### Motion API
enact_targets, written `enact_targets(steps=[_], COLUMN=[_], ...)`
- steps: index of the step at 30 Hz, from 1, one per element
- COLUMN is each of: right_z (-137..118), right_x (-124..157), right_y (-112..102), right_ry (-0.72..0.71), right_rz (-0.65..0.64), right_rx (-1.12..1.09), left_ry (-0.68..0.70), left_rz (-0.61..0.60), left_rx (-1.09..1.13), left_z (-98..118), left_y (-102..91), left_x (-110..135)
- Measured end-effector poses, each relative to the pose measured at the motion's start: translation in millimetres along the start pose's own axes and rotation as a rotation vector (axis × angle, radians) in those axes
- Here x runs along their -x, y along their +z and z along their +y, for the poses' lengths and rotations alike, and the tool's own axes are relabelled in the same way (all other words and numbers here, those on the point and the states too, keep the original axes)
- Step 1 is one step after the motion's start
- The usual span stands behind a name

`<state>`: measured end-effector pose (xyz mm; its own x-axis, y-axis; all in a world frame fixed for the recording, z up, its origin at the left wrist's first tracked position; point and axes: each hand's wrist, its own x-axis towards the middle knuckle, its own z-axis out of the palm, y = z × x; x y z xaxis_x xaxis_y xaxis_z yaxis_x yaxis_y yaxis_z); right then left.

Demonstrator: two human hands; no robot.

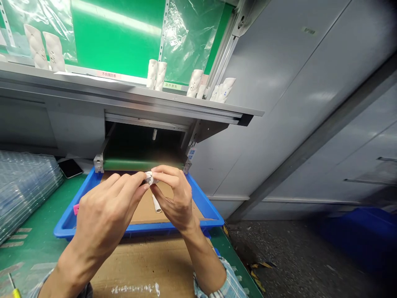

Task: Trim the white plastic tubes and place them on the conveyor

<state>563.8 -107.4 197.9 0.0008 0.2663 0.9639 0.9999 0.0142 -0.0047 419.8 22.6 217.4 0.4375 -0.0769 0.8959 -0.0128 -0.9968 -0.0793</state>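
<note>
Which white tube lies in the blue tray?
The tube on the cardboard, seen beside the right hand; others are held, on the belt or on the shelf.

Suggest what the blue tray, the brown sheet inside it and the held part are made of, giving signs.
Blue tray: probably plastic; smooth, slight sheen, moulded-looking rim.
Brown sheet: apparently cardboard; matt, plain tan.
Held part: plastic or ceramic perhaps; white, smooth-looking, too small to settle.

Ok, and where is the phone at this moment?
In the head view, the phone lies at the left, between the stack of clear plastic trays and the far left corner of the blue tray.
</note>
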Motion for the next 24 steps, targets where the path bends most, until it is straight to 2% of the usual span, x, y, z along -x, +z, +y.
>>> enact_targets(steps=[5,8,12,15,19,24], right_z=[-3,-4,-6,-6,-6,-7], right_x=[-1,0,1,3,3,4], right_y=[0,1,3,4,5,3], right_ry=[-0.028,-0.024,0.003,0.045,0.099,0.123], right_rz=[0.030,0.044,0.045,0.045,0.053,0.004], right_rx=[0.063,0.075,0.009,-0.067,-0.212,-0.306], left_ry=[-0.041,-0.129,-0.272,-0.324,-0.330,-0.310], left_rz=[-0.013,-0.059,-0.149,-0.138,-0.096,-0.153], left_rx=[0.042,0.158,0.390,0.448,0.370,0.458], left_z=[3,5,5,2,-4,-6], left_y=[2.1,1.5,-1.6,-2.1,1.5,4.6], left_x=[2,2,-1,-2,-2,1])
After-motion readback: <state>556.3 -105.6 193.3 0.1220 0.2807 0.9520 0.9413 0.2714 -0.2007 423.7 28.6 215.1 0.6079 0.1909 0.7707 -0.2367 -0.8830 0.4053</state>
